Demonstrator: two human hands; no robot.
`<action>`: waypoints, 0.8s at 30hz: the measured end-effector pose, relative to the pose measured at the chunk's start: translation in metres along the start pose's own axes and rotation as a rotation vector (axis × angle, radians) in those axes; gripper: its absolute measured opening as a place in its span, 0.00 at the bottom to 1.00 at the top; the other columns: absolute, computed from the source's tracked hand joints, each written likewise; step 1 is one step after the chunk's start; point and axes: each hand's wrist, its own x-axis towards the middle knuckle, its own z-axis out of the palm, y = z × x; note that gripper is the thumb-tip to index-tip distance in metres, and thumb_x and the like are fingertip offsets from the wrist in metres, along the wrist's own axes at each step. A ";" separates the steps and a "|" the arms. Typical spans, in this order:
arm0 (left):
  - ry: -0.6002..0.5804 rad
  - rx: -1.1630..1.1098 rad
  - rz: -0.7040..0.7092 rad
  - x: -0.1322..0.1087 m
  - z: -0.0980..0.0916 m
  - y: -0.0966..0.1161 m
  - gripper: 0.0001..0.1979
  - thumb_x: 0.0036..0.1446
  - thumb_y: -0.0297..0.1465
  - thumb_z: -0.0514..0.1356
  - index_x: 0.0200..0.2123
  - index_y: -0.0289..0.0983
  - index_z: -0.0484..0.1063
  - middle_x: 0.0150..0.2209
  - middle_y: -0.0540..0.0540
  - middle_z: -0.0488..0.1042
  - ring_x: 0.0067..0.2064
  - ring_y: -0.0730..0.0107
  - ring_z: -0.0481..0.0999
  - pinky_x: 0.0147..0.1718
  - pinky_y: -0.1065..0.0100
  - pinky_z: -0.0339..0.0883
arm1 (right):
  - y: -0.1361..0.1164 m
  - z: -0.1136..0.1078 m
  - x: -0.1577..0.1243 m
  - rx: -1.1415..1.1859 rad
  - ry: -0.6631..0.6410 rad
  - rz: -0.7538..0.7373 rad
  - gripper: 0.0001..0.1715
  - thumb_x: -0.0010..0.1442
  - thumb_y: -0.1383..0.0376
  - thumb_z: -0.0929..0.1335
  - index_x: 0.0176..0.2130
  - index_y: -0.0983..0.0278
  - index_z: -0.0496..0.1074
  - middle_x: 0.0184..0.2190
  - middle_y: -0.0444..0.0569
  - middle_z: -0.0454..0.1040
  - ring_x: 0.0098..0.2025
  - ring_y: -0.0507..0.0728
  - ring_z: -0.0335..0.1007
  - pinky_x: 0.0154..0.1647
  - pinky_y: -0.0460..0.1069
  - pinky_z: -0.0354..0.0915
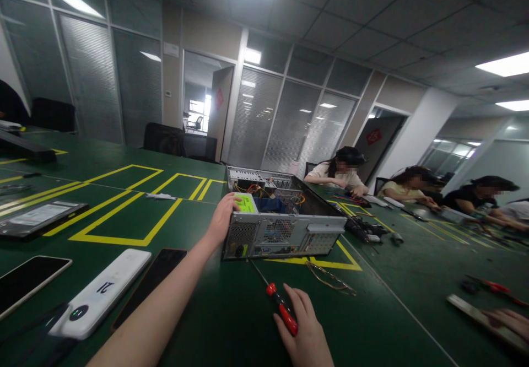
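An open computer case (285,237) lies on the green table, its rear panel with vents and ports facing me. Inside are a power supply (247,204) with a bright green label, and coloured cables (298,199). My left hand (222,219) grips the power supply at the case's left corner, fingertips over the label's edge. Below the case, my right hand (303,328) holds a screwdriver (282,307) by its red and black handle, between thumb and fingers. The shaft points up and left, its tip close to the case's lower edge.
On the left are a white power bank (105,290), two phones and a hard drive (43,215). Thin wires (330,279) lie right of the screwdriver. Red-handled pliers (494,287) and another person's hand (510,320) are at far right. Several people work along the table's far side.
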 end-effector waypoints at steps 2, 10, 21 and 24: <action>-0.001 0.000 -0.001 0.000 0.000 -0.001 0.21 0.67 0.37 0.41 0.29 0.39 0.68 0.45 0.43 0.75 0.61 0.60 0.65 0.63 0.54 0.57 | -0.002 -0.006 0.002 0.039 -0.111 0.069 0.29 0.63 0.56 0.63 0.61 0.61 0.63 0.50 0.55 0.77 0.47 0.62 0.77 0.45 0.53 0.74; 0.006 -0.002 0.011 0.000 0.000 -0.002 0.22 0.67 0.38 0.41 0.29 0.39 0.68 0.46 0.43 0.75 0.61 0.60 0.65 0.63 0.54 0.57 | 0.001 -0.004 0.001 0.079 0.011 -0.015 0.29 0.62 0.60 0.63 0.62 0.61 0.62 0.51 0.56 0.74 0.49 0.60 0.74 0.50 0.54 0.70; 0.011 -0.019 0.016 0.000 0.001 -0.002 0.22 0.67 0.39 0.41 0.29 0.39 0.69 0.45 0.43 0.75 0.60 0.61 0.66 0.62 0.55 0.58 | 0.002 0.009 -0.006 0.142 0.117 -0.025 0.25 0.64 0.60 0.60 0.60 0.58 0.62 0.56 0.55 0.69 0.56 0.62 0.69 0.55 0.55 0.67; 0.014 -0.025 0.015 0.000 0.002 -0.002 0.22 0.67 0.39 0.41 0.29 0.39 0.69 0.45 0.43 0.75 0.60 0.60 0.66 0.62 0.55 0.58 | 0.004 0.012 -0.007 0.074 0.143 -0.129 0.29 0.59 0.63 0.64 0.60 0.57 0.63 0.58 0.55 0.66 0.59 0.64 0.66 0.57 0.57 0.66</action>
